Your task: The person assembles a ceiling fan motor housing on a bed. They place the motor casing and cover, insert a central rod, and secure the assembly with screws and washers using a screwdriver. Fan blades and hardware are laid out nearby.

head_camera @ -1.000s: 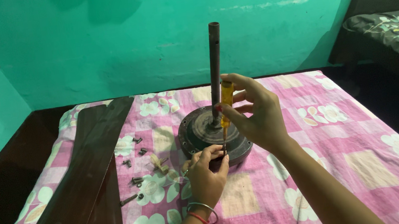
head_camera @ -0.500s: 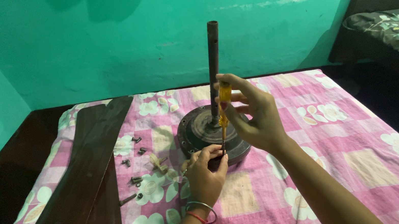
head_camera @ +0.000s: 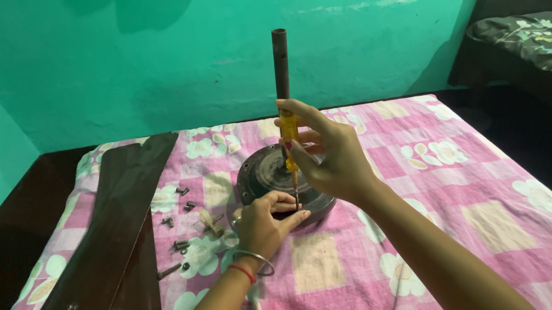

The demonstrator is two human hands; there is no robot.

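Screwdriver (head_camera: 291, 147), yellow handle with a thin metal shaft, stands upright with its tip down at the near edge of the fan motor (head_camera: 278, 184). Right hand (head_camera: 329, 155) is closed around the handle, fingers wrapped at the upper part, thumb side toward the camera. Left hand (head_camera: 265, 222) sits just below and in front, fingers pinched together at the foot of the shaft and touching the motor's rim; what it pinches there is too small to tell. Bangles and a red thread on the left wrist.

The fan motor is a dark round housing lying flat on the bed (head_camera: 442, 225), near the middle of the pink checked floral sheet. A dark downrod (head_camera: 281, 65) rises straight up from its centre, behind the right hand.

Left of the motor, loose screws (head_camera: 180, 210) lie scattered on the sheet, well apart from one another, with a small pale piece (head_camera: 210, 222) among them. Further left, dark brown fan blades (head_camera: 103, 270) lie stacked lengthwise along the bed's edge, their hole-drilled mounting ends nearest the camera.

Teal wall (head_camera: 135, 60) behind. At far right, a dark piece of furniture with a dark floral cushion (head_camera: 545, 38).
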